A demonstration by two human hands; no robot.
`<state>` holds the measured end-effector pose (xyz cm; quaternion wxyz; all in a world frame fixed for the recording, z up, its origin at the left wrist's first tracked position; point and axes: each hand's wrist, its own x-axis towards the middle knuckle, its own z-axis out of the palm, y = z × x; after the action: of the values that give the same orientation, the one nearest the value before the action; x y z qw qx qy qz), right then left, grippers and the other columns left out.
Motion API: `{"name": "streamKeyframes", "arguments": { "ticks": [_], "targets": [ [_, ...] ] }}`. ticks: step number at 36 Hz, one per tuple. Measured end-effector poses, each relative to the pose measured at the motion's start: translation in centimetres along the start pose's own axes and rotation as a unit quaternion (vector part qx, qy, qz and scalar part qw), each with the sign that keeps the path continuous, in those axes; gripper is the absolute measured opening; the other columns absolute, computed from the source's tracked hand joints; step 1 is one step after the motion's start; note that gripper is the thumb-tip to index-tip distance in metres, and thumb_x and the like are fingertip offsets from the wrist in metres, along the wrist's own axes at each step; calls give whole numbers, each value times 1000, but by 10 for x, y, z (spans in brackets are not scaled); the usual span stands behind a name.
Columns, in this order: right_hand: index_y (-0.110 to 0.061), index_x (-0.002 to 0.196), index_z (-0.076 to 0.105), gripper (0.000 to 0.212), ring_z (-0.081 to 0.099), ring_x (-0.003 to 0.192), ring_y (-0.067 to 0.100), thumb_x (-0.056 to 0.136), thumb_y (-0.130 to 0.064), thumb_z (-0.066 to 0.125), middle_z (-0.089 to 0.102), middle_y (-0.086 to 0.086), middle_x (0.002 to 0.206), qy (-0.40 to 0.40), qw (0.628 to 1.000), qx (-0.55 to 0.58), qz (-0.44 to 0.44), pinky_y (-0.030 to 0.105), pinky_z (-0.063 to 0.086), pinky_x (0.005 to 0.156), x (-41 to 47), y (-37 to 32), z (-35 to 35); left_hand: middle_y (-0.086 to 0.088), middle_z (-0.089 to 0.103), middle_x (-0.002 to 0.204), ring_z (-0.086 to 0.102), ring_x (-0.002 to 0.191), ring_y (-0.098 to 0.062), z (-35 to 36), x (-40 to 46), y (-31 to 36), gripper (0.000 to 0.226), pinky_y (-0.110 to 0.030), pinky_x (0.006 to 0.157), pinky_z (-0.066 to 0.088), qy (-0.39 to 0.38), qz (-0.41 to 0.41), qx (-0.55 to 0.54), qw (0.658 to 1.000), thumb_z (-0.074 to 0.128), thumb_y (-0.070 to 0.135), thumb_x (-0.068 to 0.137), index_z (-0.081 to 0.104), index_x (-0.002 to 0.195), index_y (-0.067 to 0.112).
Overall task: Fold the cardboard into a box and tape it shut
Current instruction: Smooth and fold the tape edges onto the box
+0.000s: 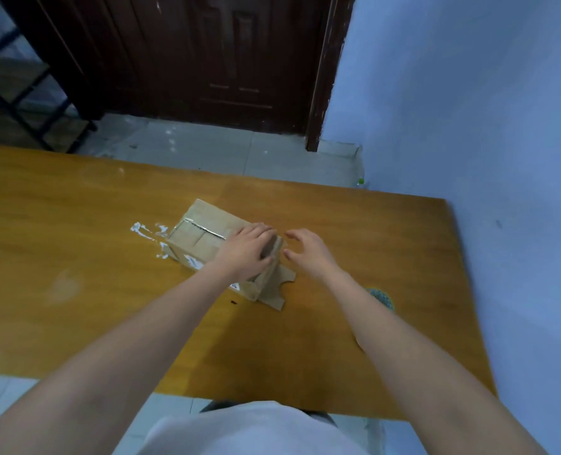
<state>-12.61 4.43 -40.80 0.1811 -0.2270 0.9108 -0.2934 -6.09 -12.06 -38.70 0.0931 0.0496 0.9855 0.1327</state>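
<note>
The left hand [244,254] covers the near right end of the brown cardboard box [207,236], so the state of that end cannot be told. The white label [195,262] on the box's near side is partly hidden by the left forearm, and its print is too small to read. A small teal textured object [382,297] shows only partly from behind the right forearm; what it is cannot be told. The wooden table [75,257] is cut off by the left edge of the picture. The dark metal rack [20,93] at top left is blurred.
</note>
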Motion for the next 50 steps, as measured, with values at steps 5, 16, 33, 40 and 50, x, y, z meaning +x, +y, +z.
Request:
{"name": "streamKeyframes", "arguments": {
  "ticks": [5,16,33,40,50],
  "targets": [
    [-17,127,57,40,50,121,20,89,-29,60,57,2,130,-47,998,-36,-30,38,43,101,14,-5,-10,0,32,152,21,142,-16,-6,1,-3,62,-33,114,19,-3,-1,-40,999,54,39,91,33,145,18],
    [-22,113,65,28,53,117,25,88,-32,59,66,1,118,-115,975,-172,-75,42,40,95,30,-11,-25,0,36,149,24,140,-15,-8,4,0,62,-28,113,20,-5,-33,-79,996,63,32,87,39,142,16],
    [-13,90,66,18,60,96,30,89,-24,52,68,9,97,-126,953,-263,-80,34,37,75,30,-31,-35,1,35,150,23,141,-16,-6,6,-1,64,-33,114,21,-5,-51,-96,994,65,32,85,39,142,18],
    [-13,81,62,13,62,90,31,88,-17,52,67,10,90,-131,951,-269,-74,34,37,69,32,-37,-38,2,36,150,24,140,-16,-9,8,-1,63,-32,113,24,-24,-52,-91,994,66,28,84,41,141,18],
    [-12,91,66,24,62,93,29,95,-23,45,69,9,96,-106,945,-289,-111,34,34,70,30,-26,-32,3,35,150,23,141,-14,-10,8,0,62,-27,111,20,-14,-46,-86,995,64,32,86,39,142,19]
  ]
}}
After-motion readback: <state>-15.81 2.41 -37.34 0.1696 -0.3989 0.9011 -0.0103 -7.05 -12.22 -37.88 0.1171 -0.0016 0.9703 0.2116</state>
